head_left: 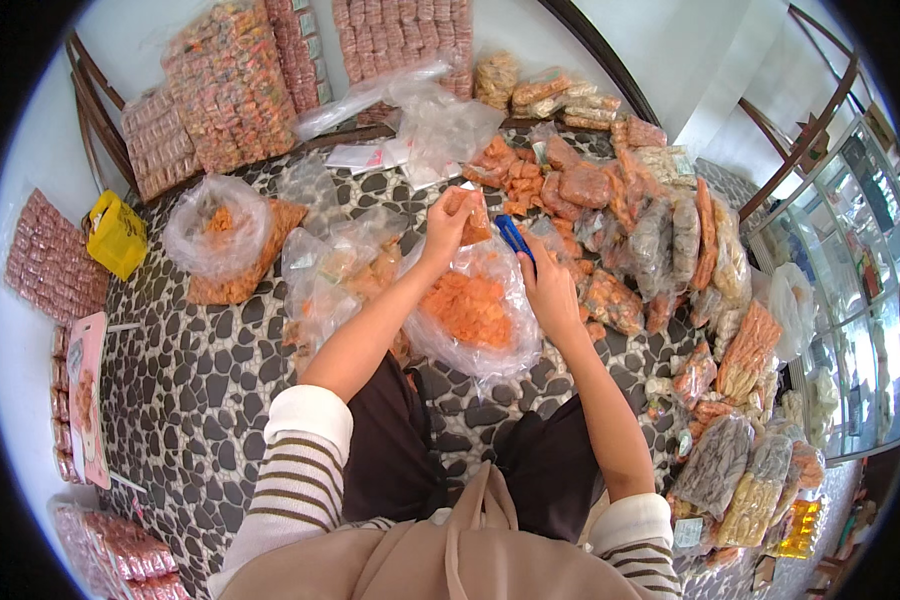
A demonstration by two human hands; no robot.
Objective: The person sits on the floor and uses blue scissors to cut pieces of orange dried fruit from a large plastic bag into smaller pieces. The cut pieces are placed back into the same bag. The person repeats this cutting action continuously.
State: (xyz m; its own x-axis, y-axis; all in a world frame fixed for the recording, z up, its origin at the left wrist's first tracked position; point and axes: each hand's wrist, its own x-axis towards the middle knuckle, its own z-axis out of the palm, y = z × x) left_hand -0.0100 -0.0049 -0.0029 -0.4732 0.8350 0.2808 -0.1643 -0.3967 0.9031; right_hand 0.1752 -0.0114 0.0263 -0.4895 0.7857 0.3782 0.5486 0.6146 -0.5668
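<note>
Between the fingers of my left hand (pixel 451 222) is a small clear packet (pixel 477 222) filled with orange-brown snack pieces, held upright. My right hand (pixel 547 277) is wrapped round a blue stapler (pixel 513 236), whose front end points up and left toward the packet without touching it. Below both hands an open clear plastic bag (pixel 515 345) holds a heap of orange crisps (pixel 467 308). Left of that bag, under my left forearm, lie crumpled clear bags (pixel 335 255) with some orange pieces in them.
Farther left sits another open bag of orange crisps (pixel 217 232). Many filled snack packets (pixel 585 185) cover the floor at the right and far right. Stacked packet bundles (pixel 228 85) lean on the back wall. A yellow bag (pixel 117 235) and a pink folding table (pixel 88 400) are at left, a glass cabinet (pixel 850 290) at right.
</note>
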